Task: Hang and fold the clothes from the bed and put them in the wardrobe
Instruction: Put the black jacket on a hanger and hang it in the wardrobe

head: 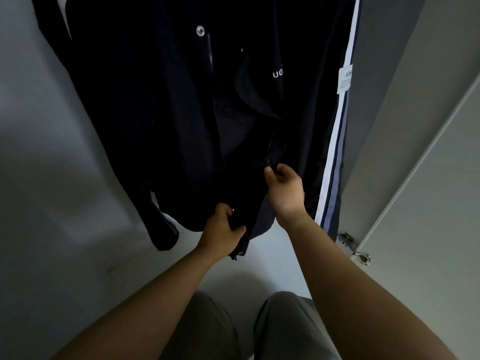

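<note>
Hands grip dark jacket [161, 120] hem: left [220, 229], right [284, 188]; hanger cut off.

The jacket [155, 113] is a very dark navy, close to black, plain and without pattern. Its snap button [200, 30] is shiny silver, and the zip teeth [210, 51] below it are a duller silver. White lettering [278, 74] stands on the chest. The striped garment [335, 162] beside it is dark navy with lengthwise stripes along its edge: white, then dark navy, then greyish blue. Its care label [345, 77] is white with faint grey print. The wardrobe wall [39, 126] is pale grey-white. The wardrobe door [428, 178] is a light warm grey, and its hinge [355, 248] is silver metal. The person's trousers [215, 328] are plain grey-olive.
</note>
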Tool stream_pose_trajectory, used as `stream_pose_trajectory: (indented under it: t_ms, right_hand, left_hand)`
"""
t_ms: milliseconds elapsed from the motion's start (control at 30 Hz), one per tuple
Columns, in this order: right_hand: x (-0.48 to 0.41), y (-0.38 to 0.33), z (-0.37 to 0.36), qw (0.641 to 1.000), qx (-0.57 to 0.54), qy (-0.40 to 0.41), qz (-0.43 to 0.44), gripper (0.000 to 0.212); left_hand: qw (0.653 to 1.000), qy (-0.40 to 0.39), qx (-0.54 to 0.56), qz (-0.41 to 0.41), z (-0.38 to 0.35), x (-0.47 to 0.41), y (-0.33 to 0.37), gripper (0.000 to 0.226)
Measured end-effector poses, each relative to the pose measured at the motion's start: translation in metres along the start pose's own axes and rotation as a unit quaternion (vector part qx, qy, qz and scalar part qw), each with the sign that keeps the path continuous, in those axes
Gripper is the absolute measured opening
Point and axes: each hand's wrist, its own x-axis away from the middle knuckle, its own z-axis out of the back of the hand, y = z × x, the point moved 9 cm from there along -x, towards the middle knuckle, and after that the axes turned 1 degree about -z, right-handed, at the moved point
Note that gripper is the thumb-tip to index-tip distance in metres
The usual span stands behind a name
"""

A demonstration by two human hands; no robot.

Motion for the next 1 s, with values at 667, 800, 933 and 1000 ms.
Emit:
stream_pose_trajectory:
  t_ms: [667,800,933,1000]
  right_hand:
    - [0.105,0.101,-0.029,0.973,0.105,-0.115,-0.168,0.029]
    - [0.101,0.090,-0.035,0.975,0.022,-0.133,-0.176,0.013]
    - [0.093,0.090,-0.032,0.977,0.047,-0.134,-0.158,0.011]
    - [0.091,0.093,-0.027,0.977,0.068,-0.124,-0.159,0.013]
  left_hand:
    - [0.972,-0.078,0.210,0.074,0.009,-0.026,0.019,0.046]
    - [0.923,-0.144,0.328,0.143,0.001,-0.016,0.016,0.022]
    - [0.951,-0.170,0.204,0.161,-0.002,-0.013,-0.005,0.030]
    - [0.951,-0.175,0.185,0.175,-0.007,-0.011,-0.012,0.037]
